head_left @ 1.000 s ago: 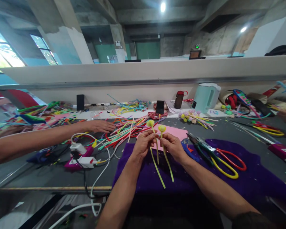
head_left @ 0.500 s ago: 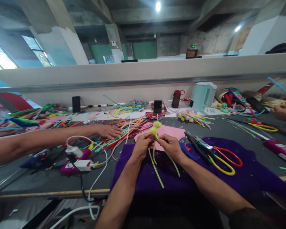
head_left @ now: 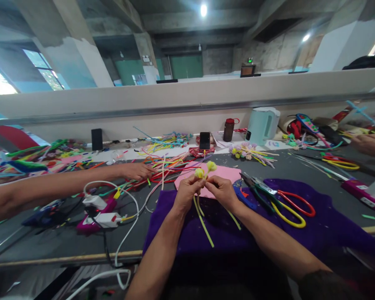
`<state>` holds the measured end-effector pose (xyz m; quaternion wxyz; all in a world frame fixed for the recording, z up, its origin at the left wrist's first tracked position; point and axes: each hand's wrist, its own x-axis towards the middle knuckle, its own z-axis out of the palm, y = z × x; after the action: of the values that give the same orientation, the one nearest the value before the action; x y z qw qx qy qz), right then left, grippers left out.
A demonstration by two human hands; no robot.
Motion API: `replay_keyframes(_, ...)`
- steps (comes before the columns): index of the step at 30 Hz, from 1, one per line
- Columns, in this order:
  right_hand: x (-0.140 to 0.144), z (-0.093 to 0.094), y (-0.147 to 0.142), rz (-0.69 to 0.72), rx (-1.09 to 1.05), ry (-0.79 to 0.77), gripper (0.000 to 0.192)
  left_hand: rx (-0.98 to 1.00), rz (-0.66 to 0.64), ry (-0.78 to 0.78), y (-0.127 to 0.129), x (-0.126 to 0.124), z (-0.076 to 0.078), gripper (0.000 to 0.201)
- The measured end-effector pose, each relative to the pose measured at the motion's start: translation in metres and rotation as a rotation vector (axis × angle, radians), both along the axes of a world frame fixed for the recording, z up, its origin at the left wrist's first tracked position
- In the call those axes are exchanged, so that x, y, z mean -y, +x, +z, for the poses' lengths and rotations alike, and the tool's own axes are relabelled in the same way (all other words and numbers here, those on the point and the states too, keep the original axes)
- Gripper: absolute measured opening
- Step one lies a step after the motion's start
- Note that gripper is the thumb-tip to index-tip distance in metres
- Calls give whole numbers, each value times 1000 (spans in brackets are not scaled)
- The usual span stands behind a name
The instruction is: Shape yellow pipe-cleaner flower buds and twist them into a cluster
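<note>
Middle of frame: left hand, right hand, grips pinched on stems of yellow flowers. Soft stems might bend if squeezed too hard.

The 2 yellow flower heads, overlapping a moment ago, now show apart; the right-hand stem slants more.

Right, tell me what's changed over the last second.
The left yellow flower has dropped below the right yellow flower, whose stem has swung its lower end rightward. The left hand and right hand have drawn closer together, neither visibly letting go. A co-worker's hand has reached farther right over the coloured stems. The red-and-yellow-handled tool and purple cloth stayed put.
</note>
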<state>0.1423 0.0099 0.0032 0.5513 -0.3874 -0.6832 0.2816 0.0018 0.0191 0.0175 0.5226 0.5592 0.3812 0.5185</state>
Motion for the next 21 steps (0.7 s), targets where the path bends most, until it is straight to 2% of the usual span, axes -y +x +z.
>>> replay_keyframes(4, 0, -2, -2, 13, -41, -45, 20, 50, 27, -53, 1, -2, -1, 25)
replay_keyframes(7, -1, -4, -4, 106, -185, -166, 23, 154, 32, -142, 1, -5, -3, 29)
replay_keyframes(11, -4, -2, -4, 187, -353, -306, 25, 206, 25, -182, 1, -6, -5, 29)
replay_keyframes(21, -2, 1, -3, 257, -387, -392, 24, 227, 15, -210, 7, -3, -6, 28)
